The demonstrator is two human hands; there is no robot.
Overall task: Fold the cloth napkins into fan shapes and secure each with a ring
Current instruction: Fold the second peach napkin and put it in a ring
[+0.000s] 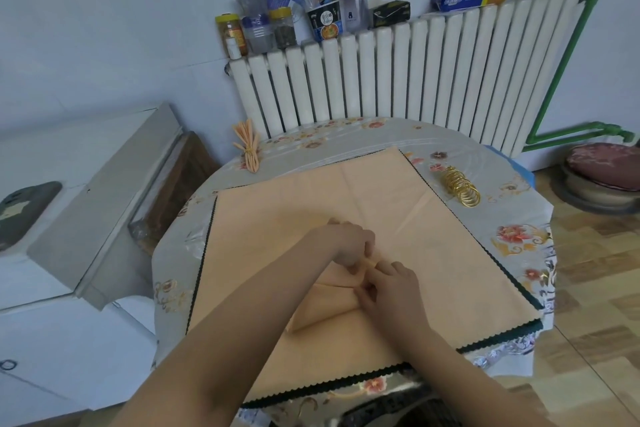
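Note:
A stack of peach cloth napkins point(398, 204) with dark zigzag edges lies spread over the round table. On top, one napkin point(329, 302) is gathered into narrow pleats. My left hand point(346, 243) pinches the pleated bundle at its upper end. My right hand point(391, 288) pinches the same pleats just below, fingers curled round the fold. A row of gold rings point(460, 187) lies on the table at the right, beyond the napkins. A finished folded napkin point(247, 146) tied at its middle lies at the table's far left.
The table wears a floral plastic cover point(519, 239). A white radiator point(398, 80) stands behind it, with jars, cups and boxes on top. A white cabinet point(86, 218) stands at left, a cushioned stool point(602, 173) at right.

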